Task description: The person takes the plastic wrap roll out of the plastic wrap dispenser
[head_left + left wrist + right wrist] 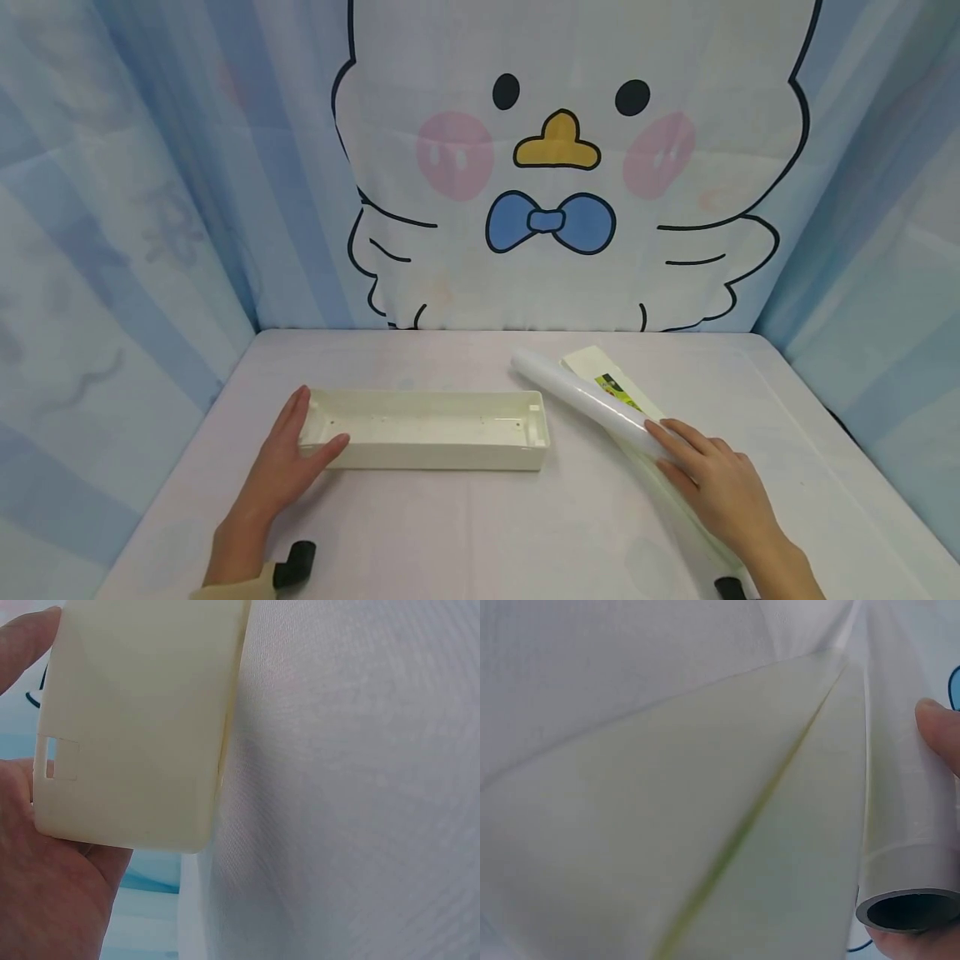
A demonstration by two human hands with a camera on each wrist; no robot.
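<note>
A long cream plastic box [450, 457], without a cover on it, lies crosswise on the table. My left hand [279, 468] grips its left end, thumb over the near wall and fingers along the far side. In the left wrist view the end of the box [142, 727] sits between thumb and fingers. A roll of clear plastic wrap [581, 396] slants at the right, and my right hand [716, 479] holds its near end. Its hollow core [911, 909] shows in the right wrist view. Under the roll lies a long cream lid [588, 358] with a yellow-green label.
The white table [465, 533] runs back to a blue curtain [300, 167] printed with a large white cartoon bird. Side curtains [885, 250] close in on the left and right. A black wrist mount [295, 564] is on the left forearm.
</note>
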